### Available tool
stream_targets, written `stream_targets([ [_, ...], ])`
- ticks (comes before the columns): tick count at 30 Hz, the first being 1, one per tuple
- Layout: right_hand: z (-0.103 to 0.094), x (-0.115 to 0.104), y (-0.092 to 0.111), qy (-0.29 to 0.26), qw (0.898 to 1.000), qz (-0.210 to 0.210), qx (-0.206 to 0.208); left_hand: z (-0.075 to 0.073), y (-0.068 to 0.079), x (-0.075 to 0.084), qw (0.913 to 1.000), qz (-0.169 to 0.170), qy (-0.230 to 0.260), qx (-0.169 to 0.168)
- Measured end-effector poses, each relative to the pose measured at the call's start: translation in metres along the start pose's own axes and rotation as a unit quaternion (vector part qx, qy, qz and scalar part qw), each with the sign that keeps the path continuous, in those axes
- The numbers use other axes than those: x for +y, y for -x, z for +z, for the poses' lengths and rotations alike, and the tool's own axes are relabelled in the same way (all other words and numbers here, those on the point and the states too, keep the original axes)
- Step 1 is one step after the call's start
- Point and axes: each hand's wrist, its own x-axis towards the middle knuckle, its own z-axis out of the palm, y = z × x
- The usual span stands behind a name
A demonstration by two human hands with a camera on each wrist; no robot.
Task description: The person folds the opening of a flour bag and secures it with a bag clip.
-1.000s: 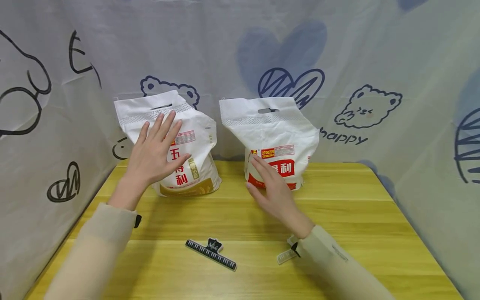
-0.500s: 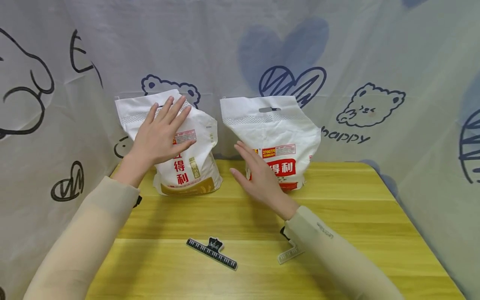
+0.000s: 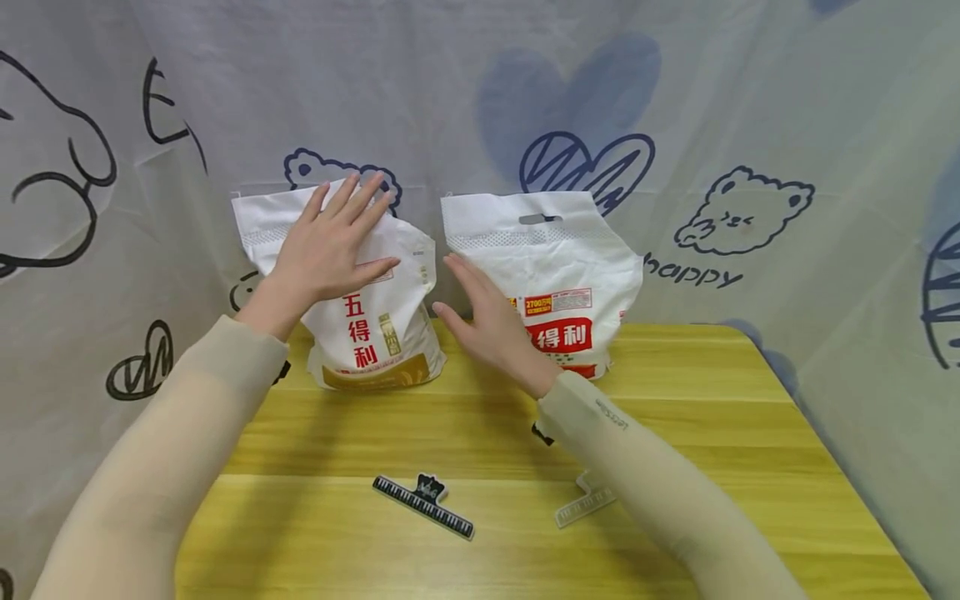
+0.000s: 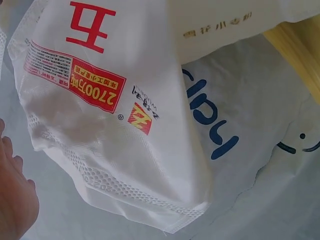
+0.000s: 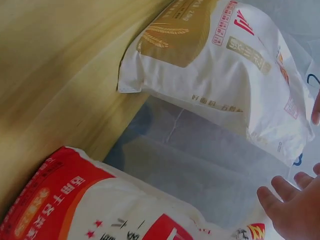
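Gold-label bag (image 3: 367, 333) is standing on the bench (image 3: 675, 433). Left hand (image 3: 322, 250) is hovering before its top, fingers spread straight, gripping nothing; contact unclear. Right hand (image 3: 493, 327) is hanging right of it, overlapping red-label bag (image 3: 573, 275) in head view, fingers straight, holding nothing. My read: step is getting hands onto the gold-label bag. Better be supporting its filled lower body than pulling its loose top; keep both palms flat, avoid toppling it.
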Motion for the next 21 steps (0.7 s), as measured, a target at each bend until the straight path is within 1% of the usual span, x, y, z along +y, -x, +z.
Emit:
stream_targets([
  [5,0.005,0.0,-0.015,-0.003,1.0,0.005,-0.006,0.0,-0.008,-0.002,0.9994,0.018,-0.011,-0.027],
  [8,0.007,0.001,-0.023,-0.001,1.0,0.018,-0.014,0.002,-0.013,-0.003,0.9988,0.03,-0.018,-0.035],
  [14,0.013,0.0,-0.038,0.004,0.998,0.048,-0.029,0.005,-0.022,-0.007,0.9973,0.037,-0.044,-0.045],
  [21,0.021,0.0,-0.054,0.011,0.999,0.042,-0.028,0.006,-0.024,-0.012,0.995,0.057,-0.068,-0.046],
])
